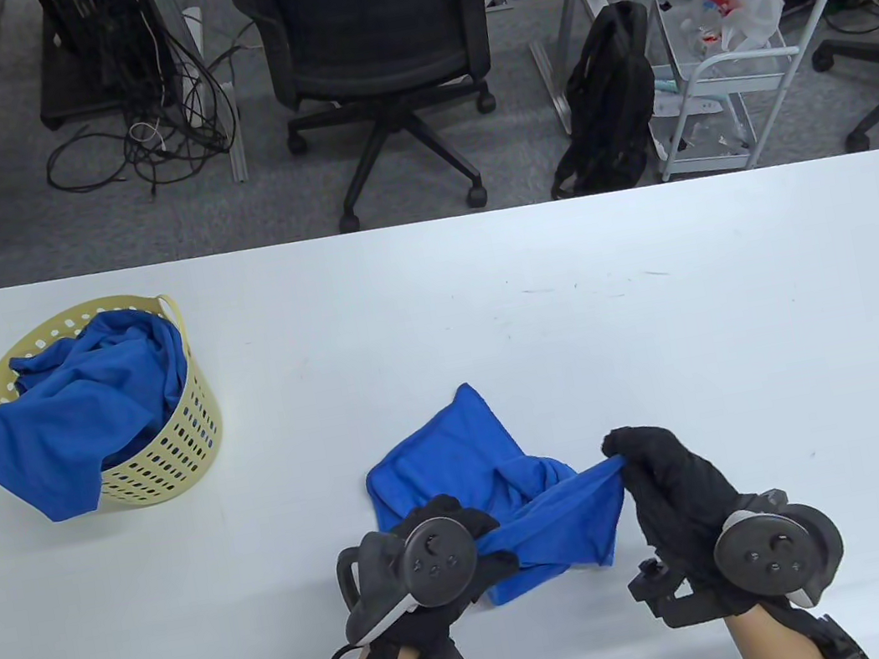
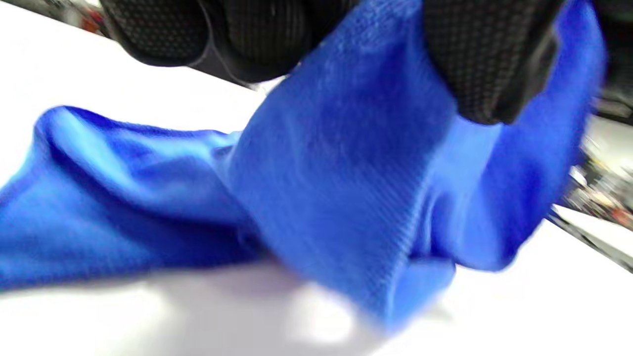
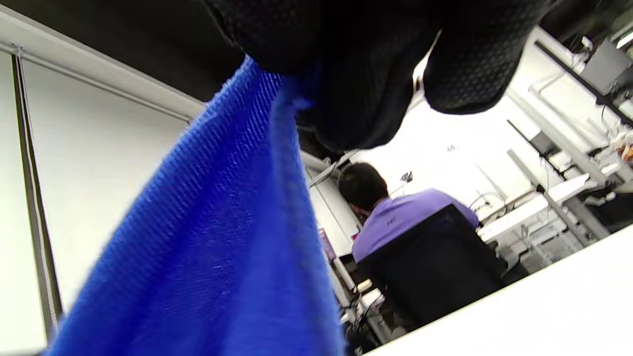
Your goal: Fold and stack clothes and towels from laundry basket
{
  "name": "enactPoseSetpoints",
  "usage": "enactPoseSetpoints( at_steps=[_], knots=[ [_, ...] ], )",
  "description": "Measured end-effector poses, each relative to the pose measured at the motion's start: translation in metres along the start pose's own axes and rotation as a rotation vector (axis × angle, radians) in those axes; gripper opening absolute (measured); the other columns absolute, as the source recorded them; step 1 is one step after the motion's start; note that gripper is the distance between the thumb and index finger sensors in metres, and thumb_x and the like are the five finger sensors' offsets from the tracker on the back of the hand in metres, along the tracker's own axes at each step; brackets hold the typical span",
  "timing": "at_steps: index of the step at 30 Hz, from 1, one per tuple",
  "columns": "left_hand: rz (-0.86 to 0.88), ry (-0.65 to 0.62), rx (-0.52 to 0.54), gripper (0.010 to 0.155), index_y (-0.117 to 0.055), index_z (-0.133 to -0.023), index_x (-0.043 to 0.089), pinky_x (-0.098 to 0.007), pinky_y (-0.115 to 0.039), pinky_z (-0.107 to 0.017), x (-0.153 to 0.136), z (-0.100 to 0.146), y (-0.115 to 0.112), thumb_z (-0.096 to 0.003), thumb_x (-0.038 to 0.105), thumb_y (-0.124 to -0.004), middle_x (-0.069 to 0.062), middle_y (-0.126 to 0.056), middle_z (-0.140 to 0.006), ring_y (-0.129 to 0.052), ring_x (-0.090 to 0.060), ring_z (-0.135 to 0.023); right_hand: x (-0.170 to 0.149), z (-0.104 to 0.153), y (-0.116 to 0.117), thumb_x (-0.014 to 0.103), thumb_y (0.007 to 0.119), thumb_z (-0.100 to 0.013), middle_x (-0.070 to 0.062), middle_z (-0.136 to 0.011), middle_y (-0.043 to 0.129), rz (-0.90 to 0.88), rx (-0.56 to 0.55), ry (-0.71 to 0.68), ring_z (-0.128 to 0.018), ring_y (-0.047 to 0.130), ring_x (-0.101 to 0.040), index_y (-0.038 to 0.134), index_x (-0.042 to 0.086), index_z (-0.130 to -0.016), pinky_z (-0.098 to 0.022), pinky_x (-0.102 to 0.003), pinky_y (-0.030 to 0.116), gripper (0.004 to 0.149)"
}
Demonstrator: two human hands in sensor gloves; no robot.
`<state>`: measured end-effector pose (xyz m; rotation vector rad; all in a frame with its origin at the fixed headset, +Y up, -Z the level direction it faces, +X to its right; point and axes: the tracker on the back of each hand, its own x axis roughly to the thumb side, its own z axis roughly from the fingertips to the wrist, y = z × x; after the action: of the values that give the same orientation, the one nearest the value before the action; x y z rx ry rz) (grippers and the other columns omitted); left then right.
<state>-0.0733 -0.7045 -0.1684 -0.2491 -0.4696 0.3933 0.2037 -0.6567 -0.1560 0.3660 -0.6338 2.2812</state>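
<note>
Near the table's (image 1: pixel 660 325) front edge, the left hand (image 1: pixel 438 559) and right hand (image 1: pixel 672 492) each pinch one end of a blue towel (image 1: pixel 511 495), stretching its near edge between them; its far part lies on the tabletop. At far left, a yellow laundry basket (image 1: pixel 172 453) holds more blue cloth (image 1: pixel 71 411).

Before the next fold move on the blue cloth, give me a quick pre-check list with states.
1. Right hand pinches the blue cloth edge: ok.
2. Left hand grips the cloth's other end: ok.
3. Cloth spread flat: not ok, bunched and twisted between the hands.
4. Table space beyond the cloth: ok.
5. Basket well apart to the left, blue laundry draped over its rim: ok.
6. Which corners are held: cannot tell.
</note>
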Motion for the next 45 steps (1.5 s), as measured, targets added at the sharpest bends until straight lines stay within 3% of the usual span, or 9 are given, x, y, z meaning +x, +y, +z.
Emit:
enactPoseSetpoints(
  at_steps=[7, 13, 19, 24, 29, 34, 37, 42, 45],
  knots=[
    [0.46, -0.198, -0.276, 0.062, -0.071, -0.106, 0.023, -0.069, -0.067, -0.069, -0.019, -0.01, -0.01, -0.0531, 0.052, -0.086, -0.03, -0.055, -0.124, -0.067, -0.051, -0.106, -0.02, -0.004, -0.017, 0.014, 0.066, -0.06, -0.015, -0.09, 0.081, -0.035, -0.08, 0.086, -0.072, 0.088, -0.031, 0.062, 0.018, -0.095, -0.062, -0.064, 0.07, 0.035],
    [0.367, -0.032, -0.113, 0.048, -0.073, -0.096, 0.026, -0.053, -0.082, -0.061, -0.025, -0.008, -0.005, -0.0529, 0.034, -0.091, -0.004, -0.094, -0.088, -0.099, -0.019, -0.065, -0.028, -0.005, -0.022, 0.014, 0.066, -0.06, -0.015, -0.089, 0.081, -0.053, -0.093, 0.119, -0.071, 0.088, -0.031, 0.062, 0.018, -0.096, -0.062, -0.064, 0.07, 0.036],
    [-0.361, 0.319, 0.417, 0.05, -0.083, -0.091, 0.031, -0.05, -0.085, -0.056, -0.024, 0.016, 0.022, -0.0471, 0.055, -0.086, 0.01, -0.09, -0.06, -0.093, -0.012, -0.045, -0.035, -0.005, -0.035, 0.014, 0.068, -0.059, -0.014, -0.087, 0.082, -0.025, -0.156, 0.139, -0.07, 0.089, -0.03, 0.06, 0.018, -0.104, -0.062, -0.064, 0.07, 0.045],
    [-0.102, 0.188, 0.34, 0.044, -0.081, -0.088, 0.037, -0.066, -0.07, -0.07, -0.048, 0.021, 0.038, -0.0478, 0.055, -0.084, -0.012, -0.073, -0.116, -0.081, -0.037, -0.101, -0.041, -0.005, -0.039, 0.014, 0.066, -0.06, -0.016, -0.087, 0.081, 0.047, -0.166, 0.168, -0.069, 0.088, -0.03, 0.056, 0.005, -0.11, -0.062, -0.064, 0.07, 0.052],
    [0.351, -0.068, 0.158, 0.049, -0.072, -0.099, 0.033, -0.054, -0.081, -0.064, -0.077, 0.021, 0.049, -0.0527, 0.037, -0.086, 0.001, -0.096, -0.089, -0.1, -0.018, -0.07, -0.046, -0.006, -0.035, 0.012, 0.063, -0.06, -0.019, -0.087, 0.079, 0.173, -0.121, 0.198, -0.066, 0.085, -0.032, 0.056, 0.004, -0.111, -0.06, -0.062, 0.072, 0.051],
    [0.225, 0.18, 0.408, 0.047, -0.081, -0.099, 0.027, -0.046, -0.084, -0.054, -0.084, 0.035, 0.07, -0.0554, 0.044, -0.083, -0.003, -0.091, -0.083, -0.094, -0.018, -0.061, -0.046, -0.012, -0.025, 0.017, 0.06, -0.062, -0.017, -0.084, 0.079, 0.299, 0.032, 0.225, -0.064, 0.084, -0.03, 0.068, 0.012, -0.1, -0.05, -0.05, 0.08, 0.039],
    [0.244, 0.265, 0.448, 0.047, -0.069, -0.105, 0.029, -0.021, -0.091, -0.03, -0.085, 0.028, 0.09, -0.0613, 0.044, -0.074, -0.006, -0.087, -0.094, -0.1, -0.001, -0.041, -0.05, -0.028, -0.019, 0.019, 0.055, -0.064, -0.026, -0.095, 0.071, -0.027, 0.175, 0.336, -0.046, 0.095, -0.01, 0.063, 0.01, -0.102, -0.03, -0.024, 0.092, 0.04],
    [1.176, 0.242, 0.057, 0.049, -0.053, -0.108, -0.001, -0.017, -0.096, -0.028, -0.125, -0.022, 0.108, -0.0709, 0.027, -0.067, -0.035, -0.076, -0.103, -0.111, -0.013, -0.045, -0.085, -0.064, 0.021, 0.013, 0.053, -0.065, -0.043, -0.097, 0.068, -1.097, 0.401, 0.701, -0.056, 0.105, -0.026, 0.056, -0.008, -0.101, -0.036, -0.031, 0.099, 0.041],
    [0.774, 0.565, 0.067, 0.047, -0.054, -0.107, -0.001, -0.024, -0.099, -0.047, -0.142, -0.068, 0.117, -0.07, 0.024, -0.067, -0.032, -0.079, -0.1, -0.108, -0.026, -0.07, -0.102, -0.1, 0.054, 0.011, 0.055, -0.064, -0.047, -0.097, 0.066, -0.697, 0.342, 0.866, -0.075, 0.092, -0.044, 0.059, -0.01, -0.099, -0.05, -0.046, 0.092, 0.041]
  ],
)
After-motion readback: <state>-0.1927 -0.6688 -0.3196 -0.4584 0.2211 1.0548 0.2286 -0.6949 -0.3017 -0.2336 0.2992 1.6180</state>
